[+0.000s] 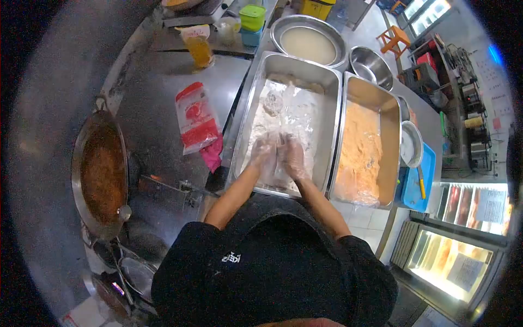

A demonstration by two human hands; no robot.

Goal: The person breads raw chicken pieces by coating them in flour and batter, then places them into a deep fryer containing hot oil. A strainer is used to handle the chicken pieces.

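Observation:
My left hand [264, 151] and my right hand [293, 157] are side by side in the near half of a deep steel tray [333, 120]. Both wear clear plastic gloves dusted white. Their fingers curl inward into white flour [305, 111], which hides the fingertips and whatever lies between them. Farther up the tray, apart from my hands, a rounded flour-coated lump [272, 102] rests on the flour.
Right of the tray, a second steel tray [399, 147] holds orange crumbs [358, 144]. Behind are a basin of pale liquid [308, 46] and a steel bowl [371, 66]. A red-and-white bag [196, 117], a jug of yellow liquid [199, 50] and a large wok [76, 169] are leftward.

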